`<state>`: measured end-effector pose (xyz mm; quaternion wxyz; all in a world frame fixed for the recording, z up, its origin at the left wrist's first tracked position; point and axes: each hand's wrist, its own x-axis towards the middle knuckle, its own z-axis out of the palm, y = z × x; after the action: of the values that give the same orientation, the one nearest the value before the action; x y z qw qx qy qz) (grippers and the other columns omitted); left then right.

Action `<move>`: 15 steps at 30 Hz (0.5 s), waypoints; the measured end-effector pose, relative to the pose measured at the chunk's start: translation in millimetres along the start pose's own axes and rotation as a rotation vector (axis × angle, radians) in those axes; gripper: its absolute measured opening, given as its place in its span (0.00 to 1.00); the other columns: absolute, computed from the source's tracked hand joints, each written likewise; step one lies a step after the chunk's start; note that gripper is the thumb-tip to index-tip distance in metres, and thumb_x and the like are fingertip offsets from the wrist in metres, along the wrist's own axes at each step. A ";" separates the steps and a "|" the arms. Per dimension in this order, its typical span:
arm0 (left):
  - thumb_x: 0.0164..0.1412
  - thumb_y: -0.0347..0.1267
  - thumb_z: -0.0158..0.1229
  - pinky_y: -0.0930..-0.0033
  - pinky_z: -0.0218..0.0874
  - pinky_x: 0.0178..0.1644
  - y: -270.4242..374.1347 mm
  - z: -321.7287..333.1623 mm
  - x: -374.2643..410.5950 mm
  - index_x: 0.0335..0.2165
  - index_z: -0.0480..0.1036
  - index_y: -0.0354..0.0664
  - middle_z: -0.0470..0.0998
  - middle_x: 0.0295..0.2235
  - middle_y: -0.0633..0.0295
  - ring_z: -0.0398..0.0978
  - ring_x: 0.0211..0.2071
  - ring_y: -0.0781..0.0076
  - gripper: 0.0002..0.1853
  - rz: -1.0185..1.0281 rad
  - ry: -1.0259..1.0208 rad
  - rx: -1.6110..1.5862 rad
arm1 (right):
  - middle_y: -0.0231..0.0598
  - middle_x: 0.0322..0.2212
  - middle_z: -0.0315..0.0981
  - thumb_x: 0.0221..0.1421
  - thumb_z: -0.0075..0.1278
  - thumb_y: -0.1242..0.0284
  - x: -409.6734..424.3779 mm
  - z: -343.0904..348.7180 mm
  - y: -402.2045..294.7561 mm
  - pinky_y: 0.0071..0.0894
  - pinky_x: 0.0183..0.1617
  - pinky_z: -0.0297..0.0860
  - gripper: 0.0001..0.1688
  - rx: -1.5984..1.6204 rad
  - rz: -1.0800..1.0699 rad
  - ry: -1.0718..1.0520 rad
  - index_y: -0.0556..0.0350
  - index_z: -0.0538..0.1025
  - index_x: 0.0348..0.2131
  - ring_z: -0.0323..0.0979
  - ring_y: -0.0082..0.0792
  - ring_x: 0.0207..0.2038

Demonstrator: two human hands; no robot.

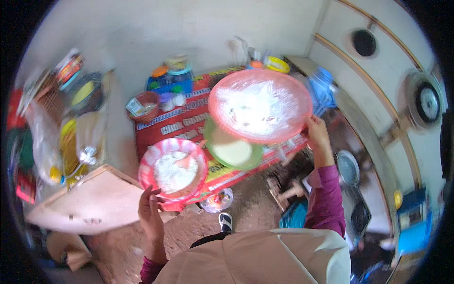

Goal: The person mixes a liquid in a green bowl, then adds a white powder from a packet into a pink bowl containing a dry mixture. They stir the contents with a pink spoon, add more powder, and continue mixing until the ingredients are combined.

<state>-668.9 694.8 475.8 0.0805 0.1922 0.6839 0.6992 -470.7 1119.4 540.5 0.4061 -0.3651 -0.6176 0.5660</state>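
Observation:
My right hand (315,133) grips the near right rim of a large pink plastic basin (260,104); a shiny, overexposed surface shows inside it. Partly beneath this basin, on the table, is a green bowl (234,151) of pale, smooth contents. To the left stands a pink-and-white basin (145,167) with white powder or paste (175,172) and a pink utensil in it. My left hand (150,206) is beside this basin's near left rim, fingers parted and holding nothing; whether it touches the rim is unclear.
The table has a red printed cover (152,136) bearing writing. Along its back are a brown bowl (143,106), jars, a blue basket (170,83) and a yellow bowl (276,64). A wooden panel (95,202) juts out at left. Pans hang on the right wall.

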 end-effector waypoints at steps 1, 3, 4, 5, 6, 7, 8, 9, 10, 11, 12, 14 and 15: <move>0.60 0.34 0.44 0.83 0.58 0.27 1.4 6.9 -6.2 0.46 0.63 0.33 0.72 0.35 0.59 0.68 0.27 0.83 0.18 -0.011 -0.115 -0.035 | 0.32 0.20 0.69 0.48 0.44 0.72 -38.7 -12.1 2.7 0.19 0.18 0.60 0.11 -0.009 0.016 0.051 0.61 0.72 0.30 0.63 0.21 0.17; 0.61 0.39 0.41 0.82 0.60 0.25 7.6 24.1 -24.4 0.49 0.58 0.37 0.71 0.37 0.56 0.70 0.28 0.79 0.22 -0.065 -0.406 0.020 | 0.32 0.19 0.69 0.49 0.44 0.73 -120.4 -40.2 9.2 0.19 0.18 0.60 0.11 -0.122 0.086 0.088 0.61 0.72 0.32 0.64 0.22 0.17; 0.61 0.41 0.40 0.79 0.62 0.24 -3.2 31.1 -34.3 0.51 0.56 0.38 0.70 0.39 0.55 0.71 0.30 0.75 0.24 -0.121 -0.559 -0.073 | 0.31 0.19 0.69 0.49 0.43 0.73 -159.3 -57.7 24.4 0.19 0.18 0.60 0.11 -0.078 0.130 0.144 0.61 0.72 0.32 0.64 0.21 0.17; 0.61 0.43 0.39 0.77 0.65 0.24 -17.8 40.7 -46.5 0.52 0.53 0.39 0.69 0.40 0.55 0.72 0.31 0.71 0.25 -0.186 -0.705 -0.167 | 0.31 0.19 0.69 0.49 0.43 0.73 -197.2 -73.9 38.3 0.19 0.18 0.61 0.11 -0.037 0.173 0.194 0.61 0.72 0.33 0.64 0.21 0.17; 0.61 0.44 0.38 0.76 0.66 0.24 -22.3 51.6 -61.4 0.52 0.53 0.39 0.69 0.41 0.54 0.72 0.32 0.70 0.26 -0.247 -0.803 -0.192 | 0.31 0.18 0.69 0.49 0.43 0.73 -238.9 -83.8 40.5 0.19 0.18 0.61 0.12 -0.050 0.223 0.223 0.61 0.72 0.34 0.64 0.21 0.16; 0.61 0.44 0.38 0.75 0.67 0.25 -24.2 64.4 -78.7 0.52 0.52 0.39 0.68 0.41 0.54 0.72 0.32 0.69 0.26 -0.309 -0.900 -0.216 | 0.31 0.18 0.68 0.49 0.43 0.73 -276.9 -94.6 40.5 0.19 0.18 0.61 0.12 -0.063 0.272 0.251 0.61 0.72 0.34 0.64 0.21 0.16; 0.61 0.44 0.38 0.73 0.67 0.25 -24.7 75.6 -98.5 0.52 0.52 0.39 0.68 0.42 0.54 0.72 0.33 0.67 0.27 -0.378 -1.003 -0.231 | 0.31 0.17 0.68 0.48 0.43 0.74 -313.6 -110.9 48.3 0.18 0.17 0.60 0.11 -0.027 0.296 0.317 0.60 0.72 0.33 0.63 0.21 0.15; 0.61 0.45 0.38 0.72 0.68 0.25 -28.2 83.3 -115.9 0.53 0.51 0.39 0.67 0.42 0.54 0.72 0.33 0.66 0.27 -0.449 -1.107 -0.227 | 0.31 0.16 0.68 0.48 0.43 0.75 -347.5 -121.7 60.2 0.17 0.16 0.59 0.10 0.023 0.323 0.384 0.60 0.72 0.32 0.63 0.20 0.14; 0.61 0.45 0.38 0.71 0.69 0.25 -32.4 91.5 -133.2 0.53 0.51 0.39 0.67 0.43 0.54 0.72 0.34 0.65 0.28 -0.521 -1.210 -0.219 | 0.30 0.17 0.67 0.48 0.43 0.75 -379.7 -131.6 62.6 0.17 0.17 0.59 0.10 0.048 0.339 0.452 0.60 0.72 0.32 0.63 0.18 0.15; 0.61 0.46 0.38 0.70 0.70 0.26 -37.3 99.0 -151.5 0.53 0.50 0.39 0.67 0.43 0.53 0.72 0.34 0.63 0.28 -0.592 -1.306 -0.198 | 0.29 0.17 0.67 0.48 0.43 0.75 -408.4 -141.1 64.8 0.17 0.18 0.59 0.10 0.071 0.347 0.507 0.60 0.72 0.33 0.62 0.18 0.16; 0.60 0.47 0.39 0.66 0.70 0.26 -43.0 107.5 -170.1 0.52 0.50 0.38 0.67 0.42 0.52 0.73 0.34 0.61 0.29 -0.643 -1.379 -0.181 | 0.29 0.17 0.67 0.48 0.43 0.75 -436.4 -150.9 64.5 0.17 0.18 0.59 0.10 0.079 0.354 0.561 0.59 0.72 0.33 0.62 0.17 0.16; 0.59 0.48 0.41 0.62 0.71 0.26 -43.7 126.3 -210.0 0.52 0.51 0.35 0.68 0.41 0.50 0.73 0.33 0.59 0.31 -0.752 -1.521 -0.122 | 0.27 0.17 0.67 0.48 0.42 0.75 -493.3 -180.0 75.6 0.16 0.19 0.59 0.12 0.115 0.374 0.615 0.57 0.71 0.35 0.62 0.18 0.17; 0.58 0.48 0.42 0.62 0.71 0.26 -38.0 141.1 -232.4 0.51 0.51 0.35 0.69 0.40 0.49 0.73 0.33 0.58 0.31 -0.809 -1.586 -0.087 | 0.27 0.17 0.67 0.48 0.42 0.75 -520.9 -195.9 80.6 0.16 0.19 0.59 0.12 0.094 0.368 0.669 0.57 0.71 0.35 0.62 0.18 0.16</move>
<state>-409.0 740.1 400.1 0.7779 0.3602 0.4156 0.3039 -81.9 731.4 419.9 0.4931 -0.6152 -0.3485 0.5069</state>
